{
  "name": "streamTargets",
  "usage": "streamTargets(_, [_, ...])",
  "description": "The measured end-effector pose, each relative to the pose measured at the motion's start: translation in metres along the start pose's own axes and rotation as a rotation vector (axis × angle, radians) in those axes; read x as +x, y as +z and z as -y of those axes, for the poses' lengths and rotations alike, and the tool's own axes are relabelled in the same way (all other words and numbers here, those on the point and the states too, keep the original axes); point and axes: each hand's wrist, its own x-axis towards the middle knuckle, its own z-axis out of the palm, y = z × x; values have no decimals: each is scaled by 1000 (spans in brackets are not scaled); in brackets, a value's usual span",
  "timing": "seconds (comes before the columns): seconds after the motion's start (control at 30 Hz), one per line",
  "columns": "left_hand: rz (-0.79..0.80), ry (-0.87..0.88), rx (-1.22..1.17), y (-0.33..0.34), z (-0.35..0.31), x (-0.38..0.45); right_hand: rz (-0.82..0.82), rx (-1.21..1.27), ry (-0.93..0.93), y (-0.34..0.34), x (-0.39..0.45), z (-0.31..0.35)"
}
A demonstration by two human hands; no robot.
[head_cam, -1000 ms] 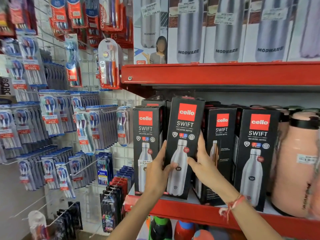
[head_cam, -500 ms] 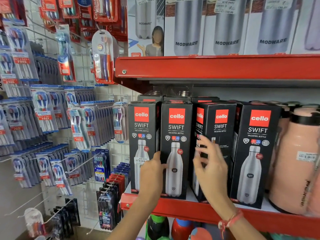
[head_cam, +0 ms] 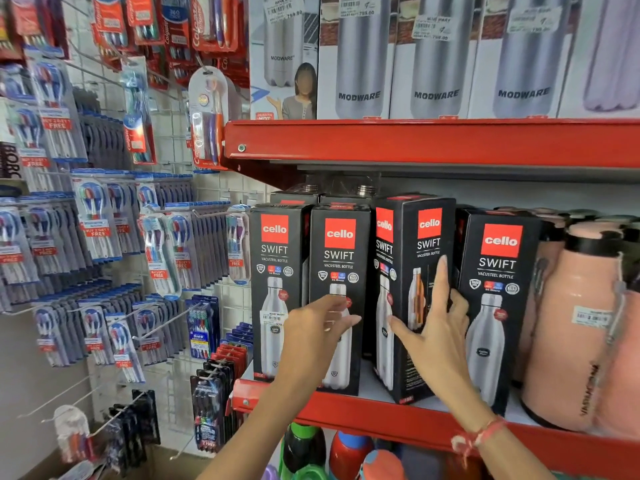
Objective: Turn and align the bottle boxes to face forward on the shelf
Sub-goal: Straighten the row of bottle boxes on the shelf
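Observation:
Four black cello bottle boxes stand in a row on the red shelf (head_cam: 346, 415). The first box (head_cam: 275, 258) and second box (head_cam: 341, 261) face forward, as does the fourth box (head_cam: 500, 268). The third box (head_cam: 412, 258) is turned corner-forward and shows two faces. My right hand (head_cam: 433, 327) grips this third box, thumb near its front corner and fingers spread over its right face and edge. My left hand (head_cam: 318, 323) hovers with fingers apart in front of the second box, holding nothing.
Peach flasks (head_cam: 571, 323) crowd the shelf right of the fourth box. An upper red shelf (head_cam: 415, 140) carries Modware boxes (head_cam: 360, 64). Toothbrush packs (head_cam: 97, 220) hang on a wire grid to the left. Coloured bottles (head_cam: 346, 455) stand below.
The second box, held tilted out by both hands a second ago, now stands in line. My right hand moved to the third box and took hold; my left hand let go.

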Motion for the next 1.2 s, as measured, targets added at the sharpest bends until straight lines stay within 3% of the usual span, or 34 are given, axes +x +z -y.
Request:
streamTargets(0.13, [27, -13, -24, 9, -11, 4, 121, 186, -103, -34, 6, 6])
streamTargets(0.3, [334, -9, -112, 21, -22, -1, 416, 467, -129, -74, 15, 1])
streamTargets(0.5, [220, -79, -18, 51, -29, -9, 578, 462, -146, -64, 34, -17])
streamTargets(0.83, [286, -293, 41, 87, -21, 0, 506, 314, -30, -31, 42, -39])
streamTargets(1.0, [259, -217, 192, 93, -14, 0, 358, 239, 30, -21, 37, -36])
streamTargets(1.1, [267, -112, 327, 81, -13, -2, 143, 163, -3, -16, 27, -19])
streamTargets(1.2, [144, 16, 205, 49, -9, -6, -158, 168, -132, -10, 16, 7])
